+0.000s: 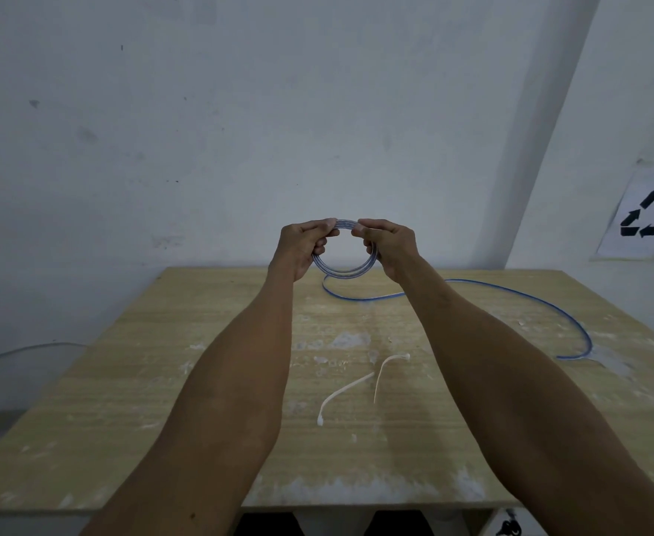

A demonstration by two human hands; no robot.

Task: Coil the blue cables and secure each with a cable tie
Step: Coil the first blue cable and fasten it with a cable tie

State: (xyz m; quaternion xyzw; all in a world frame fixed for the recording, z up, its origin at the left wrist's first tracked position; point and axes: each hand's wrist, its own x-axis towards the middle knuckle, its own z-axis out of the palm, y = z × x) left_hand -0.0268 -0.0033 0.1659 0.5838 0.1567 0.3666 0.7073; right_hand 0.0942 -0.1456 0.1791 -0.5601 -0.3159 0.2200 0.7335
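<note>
Forearms (240, 381), two, bare: entered from the bottom edge and reached out over the tabletop, converging toward the far side.

Table (124, 400), one, pale wood grain: top scuffed and blotched with white residue; far edge stood close to the wall.

Wall (201, 129), grey-white, marked with small dark specks.

Blue cable (511, 290), one: loose run lay on the far right part of the table, swept out in a wide arc toward the right edge, hooked back on itself there, and at the other end rose off the wood into the coil.

Coil (343, 270), several turns, roughly round: held upright in the air above the table's far edge, between both hands.

Left hand (304, 245): fingers curled, thumb and fingertips pinched the coil's upper left.

Right hand (389, 245): fingers curled round the coil's right side, tips pinched its upper right. Fingertips of the two hands were close together at the top.

Recycling sign (644, 218), white sheet with black arrows: fixed on the right wall.

Cable ties (343, 392), two, white: lay loose mid-table between the forearms, just beside each other.

Grey cord (20, 352): thin, off the table's left side.
</note>
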